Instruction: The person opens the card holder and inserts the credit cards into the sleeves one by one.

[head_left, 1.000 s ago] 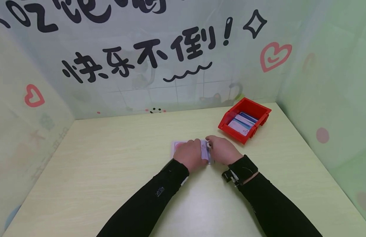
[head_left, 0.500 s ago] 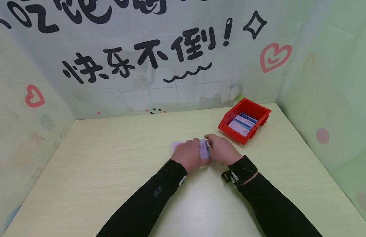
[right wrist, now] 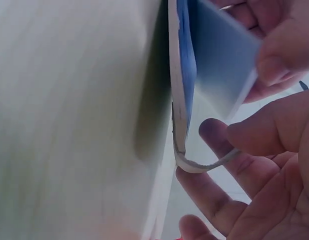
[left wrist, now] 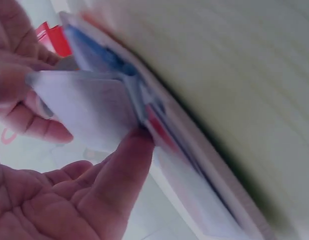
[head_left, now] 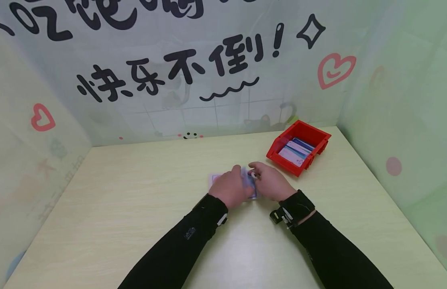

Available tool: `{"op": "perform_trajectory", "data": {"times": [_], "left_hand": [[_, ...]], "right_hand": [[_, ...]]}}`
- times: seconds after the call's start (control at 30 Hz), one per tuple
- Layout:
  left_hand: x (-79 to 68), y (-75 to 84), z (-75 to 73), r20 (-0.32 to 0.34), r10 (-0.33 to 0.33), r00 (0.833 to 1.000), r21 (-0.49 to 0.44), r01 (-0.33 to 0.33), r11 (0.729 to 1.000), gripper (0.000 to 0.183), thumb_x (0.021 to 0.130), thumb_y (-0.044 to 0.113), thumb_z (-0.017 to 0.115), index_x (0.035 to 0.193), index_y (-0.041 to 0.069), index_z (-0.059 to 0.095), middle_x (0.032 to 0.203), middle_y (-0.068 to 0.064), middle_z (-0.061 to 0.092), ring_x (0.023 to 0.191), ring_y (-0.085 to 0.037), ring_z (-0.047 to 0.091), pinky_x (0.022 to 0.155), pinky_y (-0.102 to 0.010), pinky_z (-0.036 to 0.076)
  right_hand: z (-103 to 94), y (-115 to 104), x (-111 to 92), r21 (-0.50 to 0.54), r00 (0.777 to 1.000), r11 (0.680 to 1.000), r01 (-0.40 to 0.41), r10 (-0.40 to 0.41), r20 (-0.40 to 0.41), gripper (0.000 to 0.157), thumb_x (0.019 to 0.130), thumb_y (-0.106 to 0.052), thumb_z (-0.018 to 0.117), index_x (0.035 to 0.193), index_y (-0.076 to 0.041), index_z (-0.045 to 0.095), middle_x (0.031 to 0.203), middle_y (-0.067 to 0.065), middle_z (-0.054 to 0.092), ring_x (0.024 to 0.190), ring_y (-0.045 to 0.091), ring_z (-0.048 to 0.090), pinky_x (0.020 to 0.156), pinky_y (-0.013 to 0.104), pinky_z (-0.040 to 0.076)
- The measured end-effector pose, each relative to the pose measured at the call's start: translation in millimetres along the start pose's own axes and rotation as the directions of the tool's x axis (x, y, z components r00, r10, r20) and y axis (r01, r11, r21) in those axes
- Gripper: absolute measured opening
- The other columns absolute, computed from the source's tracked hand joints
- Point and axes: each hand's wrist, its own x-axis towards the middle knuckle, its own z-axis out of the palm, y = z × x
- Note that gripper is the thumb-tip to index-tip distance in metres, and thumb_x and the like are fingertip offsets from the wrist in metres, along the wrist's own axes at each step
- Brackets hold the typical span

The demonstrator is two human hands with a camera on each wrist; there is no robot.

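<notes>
Left hand (head_left: 231, 187) grips a raised leaf (left wrist: 84, 107) between thumb and fingers, and right there at its 3 o'clock the right hand (head_left: 272, 182) pinches a pale strap (right wrist: 194, 167)! That strap curls off the end of the booklet (left wrist: 167, 137), which sits open under and between the two, low at the table (head_left: 136, 200). Out at 2 o'clock, a red bin (head_left: 285, 162) holds cards (head_left: 296, 151); beyond, at 12 o'clock, black lettering (head_left: 180, 55) runs across the back wall (head_left: 223, 116).
</notes>
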Motion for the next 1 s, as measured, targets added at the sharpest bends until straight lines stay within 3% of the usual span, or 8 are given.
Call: {"op": "perform_trajectory", "data": {"times": [0.2,0.37,0.47,0.6,0.7,0.83,1.0], "left_hand": [[-9.3,-3.6,-12.0,0.020,-0.024,1.000,-0.123,0.026,0.992,0.068,0.098,0.027,0.061,0.156,-0.002,0.040,0.106,-0.012,0.072,0.073,-0.021,0.062,0.056,-0.030,0.044],[-13.5,-9.9,-16.9,-0.014,-0.038,0.999,-0.118,0.036,0.992,0.065,0.100,0.018,0.059,0.158,-0.002,0.039,0.129,-0.019,0.071,0.084,-0.023,0.064,0.064,-0.031,0.048],[-13.5,-15.9,-17.8,-0.037,-0.042,0.998,-0.088,0.039,0.995,0.053,0.101,0.014,0.057,0.150,-0.002,0.045,0.125,-0.021,0.071,0.084,-0.024,0.064,0.068,-0.033,0.051],[-12.6,-26.6,-17.3,-0.068,-0.046,0.997,-0.055,0.042,0.998,0.033,0.102,0.011,0.057,0.133,0.000,0.053,0.106,-0.017,0.071,0.078,-0.024,0.064,0.069,-0.035,0.051],[-11.8,-34.9,-16.5,-0.081,-0.057,0.995,-0.052,0.053,0.997,0.044,0.100,0.009,0.058,0.143,0.002,0.051,0.111,-0.018,0.073,0.081,-0.024,0.065,0.072,-0.036,0.053],[-12.8,-44.7,-16.7,-0.065,-0.076,0.995,-0.061,0.072,0.996,0.063,0.097,0.008,0.058,0.158,0.009,0.045,0.134,-0.019,0.071,0.097,-0.026,0.069,0.083,-0.040,0.057],[-15.6,-53.3,-18.4,-0.036,-0.075,0.997,-0.012,0.074,0.997,0.056,0.100,0.013,0.058,0.155,0.010,0.053,0.150,-0.012,0.062,0.129,-0.030,0.066,0.110,-0.048,0.052]], "right_hand": [[2.5,0,1,-0.082,0.999,0.996,-0.028,0.030,0.023,0.056,0.104,-0.009,0.061,0.157,-0.009,0.046,0.149,0.015,0.062,0.138,0.035,0.058,0.113,0.051,0.051],[3.9,-1,2,-0.110,0.998,0.992,-0.057,0.061,0.036,0.057,0.103,-0.010,0.064,0.157,-0.009,0.047,0.148,0.013,0.063,0.137,0.034,0.058,0.112,0.049,0.052],[4.2,-1,3,-0.112,0.997,0.991,-0.068,0.073,0.039,0.058,0.102,-0.011,0.066,0.157,-0.009,0.047,0.148,0.013,0.063,0.137,0.033,0.058,0.113,0.049,0.052],[4.3,-1,3,-0.115,0.995,0.990,-0.085,0.091,0.047,0.057,0.102,-0.010,0.067,0.156,-0.010,0.049,0.148,0.012,0.063,0.135,0.032,0.059,0.112,0.048,0.053],[4.2,-2,3,-0.114,0.994,0.989,-0.089,0.095,0.049,0.057,0.102,-0.010,0.066,0.157,-0.010,0.049,0.147,0.011,0.063,0.133,0.031,0.060,0.111,0.047,0.053],[3.7,-3,1,-0.109,0.995,0.990,-0.087,0.093,0.049,0.056,0.103,-0.011,0.065,0.157,-0.010,0.048,0.146,0.011,0.063,0.132,0.030,0.060,0.110,0.046,0.054],[2.8,-2,0,-0.108,0.994,0.990,-0.088,0.093,0.047,0.056,0.103,-0.011,0.065,0.156,-0.010,0.049,0.146,0.012,0.063,0.127,0.029,0.061,0.096,0.036,0.061]]}}
